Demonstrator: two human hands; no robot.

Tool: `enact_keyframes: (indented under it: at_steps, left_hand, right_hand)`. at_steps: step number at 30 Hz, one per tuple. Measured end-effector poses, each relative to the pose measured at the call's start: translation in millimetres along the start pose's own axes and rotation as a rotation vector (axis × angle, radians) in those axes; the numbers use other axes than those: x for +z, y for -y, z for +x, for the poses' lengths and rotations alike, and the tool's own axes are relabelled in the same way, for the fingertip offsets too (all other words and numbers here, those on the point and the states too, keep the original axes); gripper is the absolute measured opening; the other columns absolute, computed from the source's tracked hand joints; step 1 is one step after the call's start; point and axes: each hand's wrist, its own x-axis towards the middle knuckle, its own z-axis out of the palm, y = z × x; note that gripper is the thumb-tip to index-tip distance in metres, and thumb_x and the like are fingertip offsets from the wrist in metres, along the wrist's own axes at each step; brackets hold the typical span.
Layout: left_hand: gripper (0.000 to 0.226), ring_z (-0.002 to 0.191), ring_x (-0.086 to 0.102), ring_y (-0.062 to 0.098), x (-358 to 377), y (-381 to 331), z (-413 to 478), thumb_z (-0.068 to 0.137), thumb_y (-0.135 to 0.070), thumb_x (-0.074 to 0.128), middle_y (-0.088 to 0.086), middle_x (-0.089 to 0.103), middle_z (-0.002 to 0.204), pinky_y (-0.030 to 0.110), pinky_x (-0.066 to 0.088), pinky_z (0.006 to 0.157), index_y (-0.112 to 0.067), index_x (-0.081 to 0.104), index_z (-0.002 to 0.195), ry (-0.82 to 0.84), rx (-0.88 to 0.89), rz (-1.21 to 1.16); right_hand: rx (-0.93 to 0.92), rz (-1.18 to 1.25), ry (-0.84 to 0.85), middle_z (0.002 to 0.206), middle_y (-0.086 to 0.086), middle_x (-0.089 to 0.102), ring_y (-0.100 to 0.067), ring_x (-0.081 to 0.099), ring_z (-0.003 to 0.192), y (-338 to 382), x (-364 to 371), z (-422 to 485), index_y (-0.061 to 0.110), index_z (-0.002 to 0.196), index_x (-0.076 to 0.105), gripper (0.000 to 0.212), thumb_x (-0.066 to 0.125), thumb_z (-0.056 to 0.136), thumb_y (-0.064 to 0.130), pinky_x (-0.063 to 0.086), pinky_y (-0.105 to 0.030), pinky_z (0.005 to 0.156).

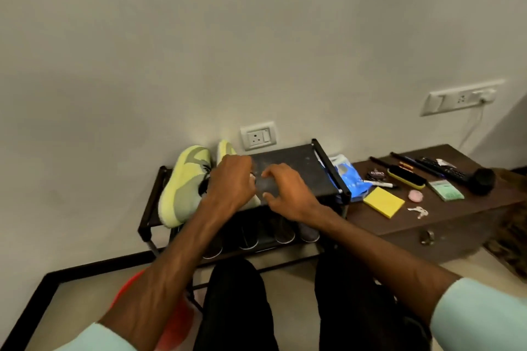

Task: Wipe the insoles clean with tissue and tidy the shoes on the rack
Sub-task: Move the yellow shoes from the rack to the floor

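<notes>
Shoes (185, 185), lime green, lie on the rack (296, 162) top at centre left of frame. Left hand (231, 185) curls closed over the second shoe (226, 149); right hand (288, 194) hovers beside it, fingers spread and bent. Tabletop (456, 214) at right carries small items.

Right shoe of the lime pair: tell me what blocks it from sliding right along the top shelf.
Nothing visible. The shelf top right of the shoe is bare; only the right hand hovers above it.
</notes>
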Motion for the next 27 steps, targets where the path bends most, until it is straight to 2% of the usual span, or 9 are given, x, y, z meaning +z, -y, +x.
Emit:
enact_keyframes:
  at_steps: [3, 7, 9, 11, 13, 16, 21, 24, 27]
  left_hand:
    - [0.052, 0.126, 0.047, 0.033, 5, 48, -10, 0.087, -0.033, 0.071, 0.014, 0.055, 0.133, 0.044, 0.046, 0.098, -0.015, 0.055, 0.133, -0.011, -0.08, 0.121]
    - [0.082, 0.142, 0.025, 0.048, 23, 91, -20, 0.077, -0.039, 0.081, 0.03, 0.025, 0.153, 0.053, 0.028, 0.118, -0.021, 0.037, 0.145, 0.207, -0.21, 0.207]
    - [0.092, 0.147, 0.011, 0.054, 37, 100, -27, 0.081, -0.036, 0.081, 0.039, 0.006, 0.157, 0.056, 0.022, 0.121, -0.024, 0.024, 0.153, 0.299, -0.207, 0.23]
    - [0.094, 0.148, 0.003, 0.057, 48, 102, -30, 0.087, -0.03, 0.076, 0.042, -0.005, 0.157, 0.058, 0.018, 0.122, -0.026, 0.014, 0.158, 0.286, -0.198, 0.293]
    - [0.079, 0.147, 0.003, 0.059, 55, 104, -30, 0.092, -0.025, 0.071, 0.043, -0.006, 0.157, 0.059, 0.02, 0.121, -0.026, 0.024, 0.156, 0.219, -0.219, 0.319]
    - [0.05, 0.145, 0.011, 0.062, 54, 105, -28, 0.096, -0.022, 0.066, 0.044, 0.001, 0.156, 0.059, 0.028, 0.118, -0.024, 0.046, 0.141, 0.166, -0.277, 0.346]
    - [0.051, 0.138, 0.037, 0.056, 42, 113, -26, 0.089, -0.028, 0.073, 0.038, 0.029, 0.153, 0.052, 0.047, 0.104, -0.024, 0.054, 0.136, 0.209, -0.219, 0.442]
    - [0.043, 0.119, 0.058, 0.035, 26, 129, -31, 0.084, -0.026, 0.074, 0.018, 0.059, 0.13, 0.041, 0.051, 0.091, -0.021, 0.059, 0.124, 0.126, -0.196, 0.376]
    - [0.04, 0.102, 0.063, 0.037, 13, 151, -42, 0.081, -0.032, 0.075, 0.014, 0.065, 0.112, 0.039, 0.05, 0.08, -0.016, 0.062, 0.115, -0.014, -0.252, 0.145]
  right_hand:
    - [0.199, 0.044, 0.081, 0.118, -0.004, 0.062, -0.021, 0.059, 0.11, 17, 23, 14, 0.012, 0.122, 0.057, 0.057, 0.083, 0.076, 0.033, 0.05, -0.03, 0.09]
    - [0.568, 0.202, 0.242, 0.101, -0.01, 0.067, -0.026, 0.071, 0.084, 30, 45, 24, 0.003, 0.11, 0.058, 0.052, 0.08, 0.082, 0.042, 0.063, -0.04, 0.077]
    - [0.698, 0.38, 0.317, 0.098, -0.018, 0.071, -0.027, 0.075, 0.075, 30, 57, 25, -0.001, 0.117, 0.056, 0.055, 0.078, 0.086, 0.039, 0.065, -0.043, 0.072]
    - [0.755, 0.536, 0.334, 0.107, -0.022, 0.068, -0.03, 0.076, 0.081, 27, 66, 24, -0.001, 0.127, 0.052, 0.059, 0.079, 0.087, 0.033, 0.064, -0.044, 0.075]
    - [0.742, 0.704, 0.281, 0.117, -0.019, 0.063, -0.03, 0.074, 0.091, 26, 68, 25, 0.003, 0.129, 0.052, 0.058, 0.083, 0.084, 0.022, 0.064, -0.044, 0.079]
    - [0.748, 0.892, 0.25, 0.125, -0.018, 0.061, -0.035, 0.071, 0.106, 23, 65, 23, 0.009, 0.13, 0.05, 0.06, 0.085, 0.081, 0.011, 0.064, -0.043, 0.08]
    - [0.775, 1.115, 0.399, 0.119, -0.027, 0.07, -0.039, 0.07, 0.11, 27, 64, 25, -0.001, 0.128, 0.058, 0.044, 0.076, 0.089, 0.012, 0.061, -0.043, 0.086]
    - [0.679, 1.04, 0.297, 0.116, -0.027, 0.071, -0.04, 0.071, 0.105, 37, 65, 31, -0.008, 0.123, 0.061, 0.042, 0.077, 0.088, 0.01, 0.062, -0.04, 0.083]
    - [0.54, 0.808, 0.219, 0.107, -0.022, 0.074, -0.032, 0.077, 0.088, 53, 61, 37, -0.005, 0.112, 0.067, 0.039, 0.082, 0.085, 0.018, 0.064, -0.04, 0.082]
